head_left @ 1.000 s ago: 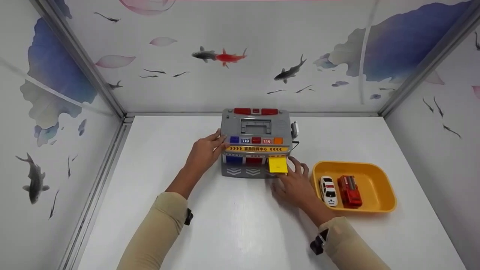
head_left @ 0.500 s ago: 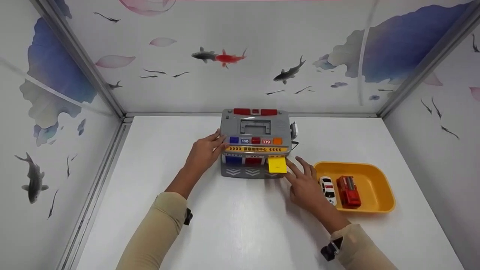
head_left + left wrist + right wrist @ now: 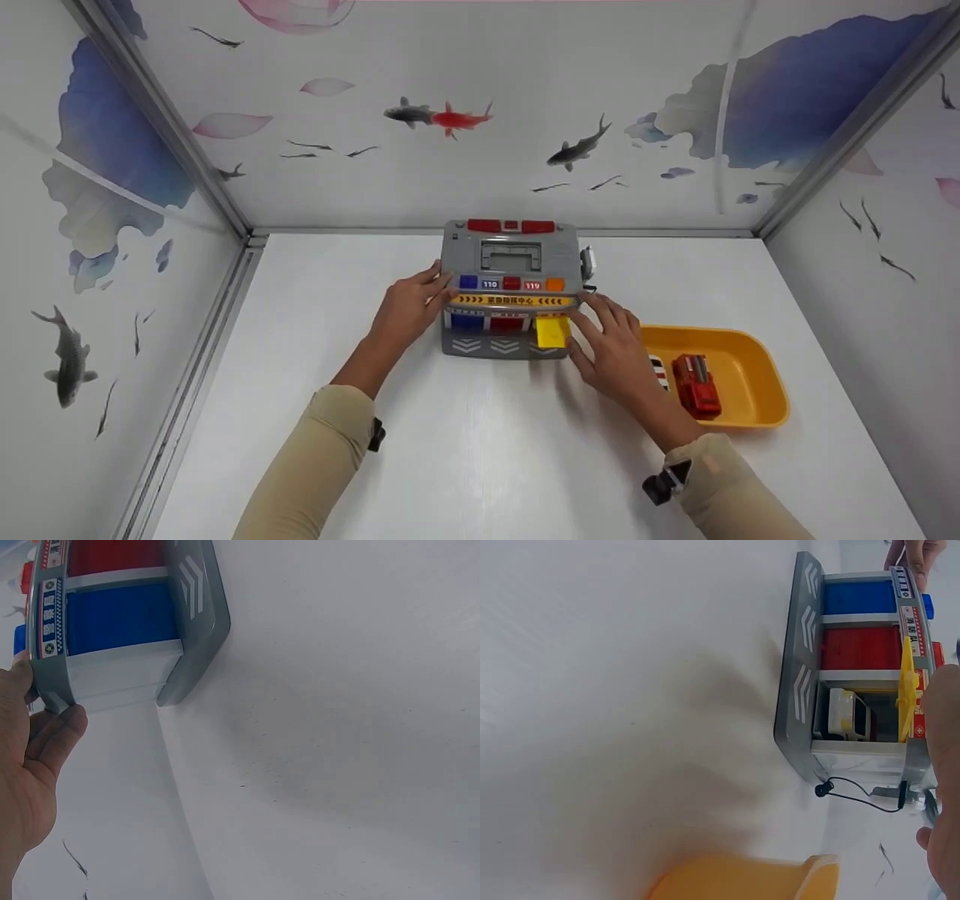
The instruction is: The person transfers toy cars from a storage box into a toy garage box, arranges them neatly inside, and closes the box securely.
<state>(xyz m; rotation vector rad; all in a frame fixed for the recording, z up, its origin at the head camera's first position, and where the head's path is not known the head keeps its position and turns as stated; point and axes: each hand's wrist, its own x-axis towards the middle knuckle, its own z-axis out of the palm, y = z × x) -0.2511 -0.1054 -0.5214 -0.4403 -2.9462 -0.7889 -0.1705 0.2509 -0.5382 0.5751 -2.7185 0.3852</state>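
A grey toy garage [image 3: 465, 255] with blue, red and yellow doors stands near the back wall. My left hand [image 3: 405, 311] holds its left side, thumb over the roof corner and fingers beneath the roof edge in the left wrist view. The yellow door [image 3: 553, 332] is swung up and sticks out at the front. Beside this door my right hand [image 3: 619, 356] spreads its fingers at the garage's right front corner; exact contact is unclear. Through the doorway in the right wrist view, a white toy vehicle [image 3: 840, 714] sits in the bay. The blue door [image 3: 124, 619] and red door [image 3: 861, 649] are down.
A yellow tray [image 3: 772, 390] stands to the right, holding a red toy fire truck [image 3: 697, 386] and a white toy car [image 3: 659, 373], partly covered by my right hand. A corded white piece [image 3: 588, 264] hangs on the garage's right side. Patterned panels enclose the table.
My right hand has drawn back rightward from under the yellow door, then risen beside it toward the roof's right edge. The left hand and garage have stayed put.
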